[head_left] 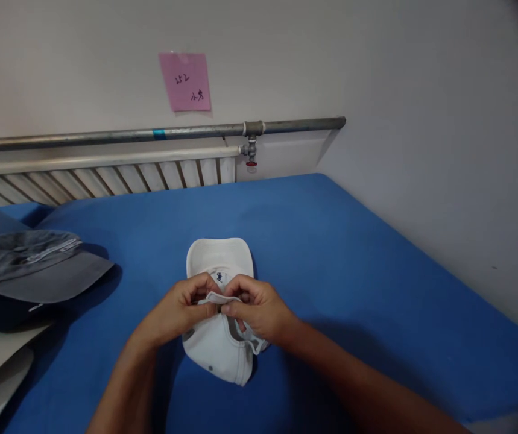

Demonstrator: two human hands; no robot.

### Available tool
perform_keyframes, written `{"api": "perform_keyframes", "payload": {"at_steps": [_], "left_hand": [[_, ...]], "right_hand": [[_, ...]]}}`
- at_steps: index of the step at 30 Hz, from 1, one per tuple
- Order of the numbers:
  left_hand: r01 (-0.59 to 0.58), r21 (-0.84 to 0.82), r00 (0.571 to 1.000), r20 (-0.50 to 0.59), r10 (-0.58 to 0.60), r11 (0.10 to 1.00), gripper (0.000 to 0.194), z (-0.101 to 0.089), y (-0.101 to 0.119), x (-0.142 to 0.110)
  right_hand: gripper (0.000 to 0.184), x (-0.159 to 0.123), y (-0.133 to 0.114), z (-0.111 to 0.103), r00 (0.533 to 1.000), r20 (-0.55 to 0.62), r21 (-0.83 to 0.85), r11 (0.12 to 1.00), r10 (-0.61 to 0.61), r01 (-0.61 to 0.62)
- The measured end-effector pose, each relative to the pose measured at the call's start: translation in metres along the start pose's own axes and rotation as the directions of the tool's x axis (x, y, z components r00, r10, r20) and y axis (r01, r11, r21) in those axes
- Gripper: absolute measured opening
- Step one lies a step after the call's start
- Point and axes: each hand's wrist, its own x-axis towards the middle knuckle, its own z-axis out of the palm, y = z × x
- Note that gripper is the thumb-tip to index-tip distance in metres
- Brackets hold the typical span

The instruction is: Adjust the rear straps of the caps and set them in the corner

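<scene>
A white baseball cap [219, 343] lies on the blue table [331, 253], its brim pointing away from me toward the wall. Both hands meet over the middle of the cap. My left hand [180, 310] is closed, pinching the cap's back strap from the left. My right hand [259, 310] is closed too, gripping the same strap and the rear edge from the right. A small dark logo shows on the cap just beyond my fingertips.
A grey cap [37, 265] tops a stack of caps at the left edge of the table. A pink sticky note [185, 81] hangs on the wall above a metal pipe [150, 134] and a radiator [105, 175]. The wall borders the table on the right.
</scene>
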Motion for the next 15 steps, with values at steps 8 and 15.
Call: {"api": "perform_keyframes", "payload": {"at_steps": [8,15], "left_hand": [[-0.044,0.228,0.999,-0.006,0.046,0.973,0.024,0.0026,0.0042,-0.0031],[-0.069,0.266,0.98,-0.162,0.115,0.962,0.025,0.0064,0.0049,-0.0018]], "right_hand": [[0.021,0.0043,0.0025,-0.0017,0.998,-0.026,0.276,0.96,0.052,-0.043],[0.026,0.0011,0.0009,0.0054,0.993,-0.037,0.427,0.9,0.11,-0.084]]}}
